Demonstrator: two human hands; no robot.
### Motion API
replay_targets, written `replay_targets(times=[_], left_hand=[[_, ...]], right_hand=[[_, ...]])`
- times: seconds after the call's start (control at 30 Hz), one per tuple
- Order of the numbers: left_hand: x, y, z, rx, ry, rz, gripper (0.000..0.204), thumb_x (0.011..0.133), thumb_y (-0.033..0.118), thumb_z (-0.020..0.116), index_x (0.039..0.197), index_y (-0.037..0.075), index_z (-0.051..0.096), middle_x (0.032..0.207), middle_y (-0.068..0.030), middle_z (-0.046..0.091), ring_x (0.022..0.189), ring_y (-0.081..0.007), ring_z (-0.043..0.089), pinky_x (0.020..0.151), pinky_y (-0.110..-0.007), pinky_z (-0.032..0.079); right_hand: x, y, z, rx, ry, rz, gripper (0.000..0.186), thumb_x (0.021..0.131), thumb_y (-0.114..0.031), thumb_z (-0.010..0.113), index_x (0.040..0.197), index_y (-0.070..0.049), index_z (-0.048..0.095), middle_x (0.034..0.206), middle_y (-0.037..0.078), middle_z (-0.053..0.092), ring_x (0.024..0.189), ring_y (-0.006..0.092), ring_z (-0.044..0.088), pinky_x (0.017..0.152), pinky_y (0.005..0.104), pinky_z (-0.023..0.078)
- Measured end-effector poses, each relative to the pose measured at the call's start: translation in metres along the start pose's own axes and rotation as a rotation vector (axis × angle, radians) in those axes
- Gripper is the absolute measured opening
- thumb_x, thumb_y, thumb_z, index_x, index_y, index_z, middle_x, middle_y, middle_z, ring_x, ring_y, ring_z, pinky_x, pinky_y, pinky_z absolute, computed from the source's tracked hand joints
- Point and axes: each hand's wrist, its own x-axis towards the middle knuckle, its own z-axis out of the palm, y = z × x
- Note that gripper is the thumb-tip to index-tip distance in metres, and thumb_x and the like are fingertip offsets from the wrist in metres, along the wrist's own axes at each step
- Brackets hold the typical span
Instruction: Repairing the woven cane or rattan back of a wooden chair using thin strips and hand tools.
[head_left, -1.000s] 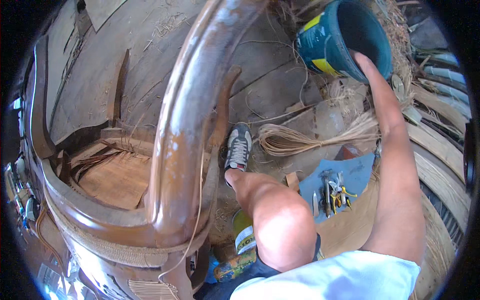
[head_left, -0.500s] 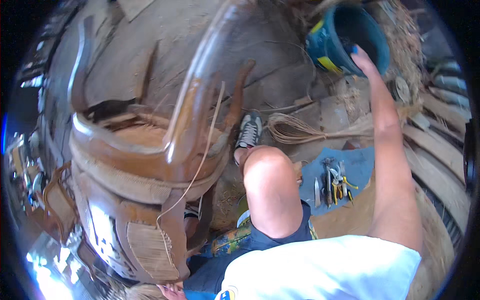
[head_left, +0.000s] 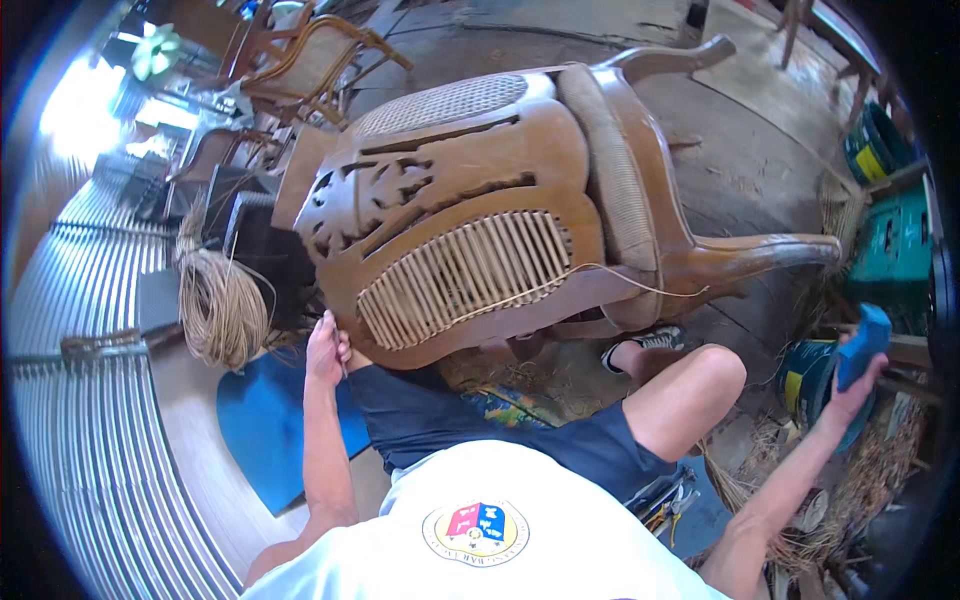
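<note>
Workshop floor (head_left: 735, 160) beneath a tipped carved chair (head_left: 565, 190); right hand (head_left: 856, 388) grasps a blue block (head_left: 865, 345) near a bucket (head_left: 796, 385); left hand (head_left: 327, 350) curled, its contents indeterminable.

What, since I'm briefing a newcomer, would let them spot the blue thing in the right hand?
From the big carved wooden chair, go right and down to the lower teal bucket. The right hand overlaps it in view, holding the blue thing, small and blocky, its bright blue setting it apart from the bucket and green crate.
</note>
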Motion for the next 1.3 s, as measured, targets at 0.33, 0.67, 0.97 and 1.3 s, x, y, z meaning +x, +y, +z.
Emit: replay_targets(times=[0.33,0.67,0.97,1.3], left_hand=[[0.021,-0.019,0.004,-0.035,-0.131,0.062,0.024,0.105,0.040,0.065,0.107,0.016,0.064,0.067,0.0022,0.057,0.045,-0.0053,0.046,0.039,-0.020,0.035],[0.036,-0.059,-0.068,-0.372,-0.240,0.123,0.026,0.106,0.035,0.063,0.091,0.015,0.059,0.067,0.0005,0.061,0.045,-0.0064,0.049,0.039,-0.022,0.036],[0.023,-0.059,-0.057,-0.346,-0.111,0.205,0.033,0.106,0.040,0.064,0.089,0.012,0.057,0.066,-0.0012,0.062,0.043,-0.0061,0.048,0.038,-0.022,0.035],[0.005,-0.046,-0.085,0.102,0.012,0.145,0.039,0.106,0.042,0.062,0.085,0.010,0.056,0.062,-0.0018,0.059,0.043,-0.0058,0.048,0.038,-0.022,0.035]], right_hand=[[-0.218,0.100,0.438,-1.043,-1.097,0.091,0.067,0.076,-0.034,0.089,0.132,-0.006,0.066,0.121,0.011,0.067,0.112,0.0238,0.065,0.099,0.0371,0.053],[-0.227,0.108,0.456,-1.322,-1.047,-0.008,0.066,0.077,-0.026,0.092,0.134,-0.007,0.064,0.120,0.006,0.069,0.111,0.0180,0.063,0.099,0.0349,0.051],[-0.290,0.179,0.447,-1.471,-0.436,-0.900,0.050,0.079,-0.014,0.082,0.120,-0.005,0.056,0.112,0.018,0.063,0.105,0.0388,0.064,0.095,0.0474,0.050],[-0.460,0.236,0.478,-1.141,-0.919,-1.041,0.055,0.070,-0.005,0.081,0.117,-0.008,0.054,0.102,0.015,0.055,0.097,0.0347,0.060,0.081,0.0486,0.048]])
